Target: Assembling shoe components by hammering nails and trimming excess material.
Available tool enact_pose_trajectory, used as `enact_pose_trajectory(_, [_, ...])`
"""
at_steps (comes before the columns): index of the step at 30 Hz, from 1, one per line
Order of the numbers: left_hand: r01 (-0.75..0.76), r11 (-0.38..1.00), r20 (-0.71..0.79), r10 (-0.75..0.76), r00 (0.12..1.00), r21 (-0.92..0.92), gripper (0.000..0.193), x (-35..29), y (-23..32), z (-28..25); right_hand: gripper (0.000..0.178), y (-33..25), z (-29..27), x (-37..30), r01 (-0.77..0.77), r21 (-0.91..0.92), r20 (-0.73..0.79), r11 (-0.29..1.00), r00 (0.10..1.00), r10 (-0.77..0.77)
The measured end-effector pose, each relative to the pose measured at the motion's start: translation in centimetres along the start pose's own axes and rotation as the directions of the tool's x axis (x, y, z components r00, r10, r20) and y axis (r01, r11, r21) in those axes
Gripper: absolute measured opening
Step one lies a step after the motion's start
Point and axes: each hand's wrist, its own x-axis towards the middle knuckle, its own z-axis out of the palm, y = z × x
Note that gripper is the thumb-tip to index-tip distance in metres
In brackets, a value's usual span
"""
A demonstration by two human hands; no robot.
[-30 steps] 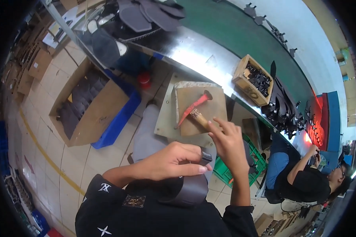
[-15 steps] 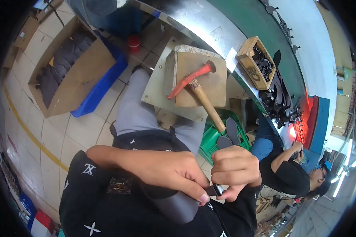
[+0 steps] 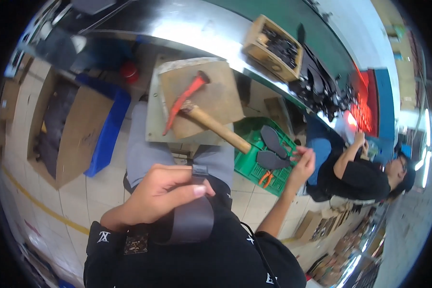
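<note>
My left hand is closed on a wide, smooth, dark brown strap that curls down in front of my black shirt. A small shiny piece, perhaps a buckle, sticks up at the strap's end by my fingertips. Away to the right, my right hand hovers beside a green crate with its fingers loosely bent and apart. Nothing shows in it. Dark shoe-sole shapes and orange-handled pliers lie in that crate.
A red-headed hammer with a wooden handle rests across a block before my knees. Beyond it, a wooden box of small dark parts stands on the bench. A cardboard box is at left; a co-worker sits at right.
My right hand has let go of the strap's end and moved right, toward the green crate. My left hand, still holding the strap, has shifted left. The whole view has turned.
</note>
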Motion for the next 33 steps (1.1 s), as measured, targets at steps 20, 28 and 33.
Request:
enact_pose_trajectory(20, [0.103,0.940,0.432,-0.244,0.868,0.325,0.024,7.9,0.3,8.3,0.027,24.1,-5.0,-14.5,-0.469,-0.268,-0.278,0.841,0.874,0.399])
enact_pose_trajectory(28, [-0.010,0.943,0.489,-0.164,0.857,0.333,0.022,7.5,1.1,8.2,0.024,7.4,-3.8,-16.3,-0.297,0.955,0.296,0.009,0.952,-0.079])
enact_pose_trajectory(33, [-0.065,0.944,0.529,-0.124,0.839,0.325,0.023,6.7,1.4,7.3,0.019,-4.3,-4.9,-10.7,-0.343,0.700,0.528,0.627,0.839,-0.130])
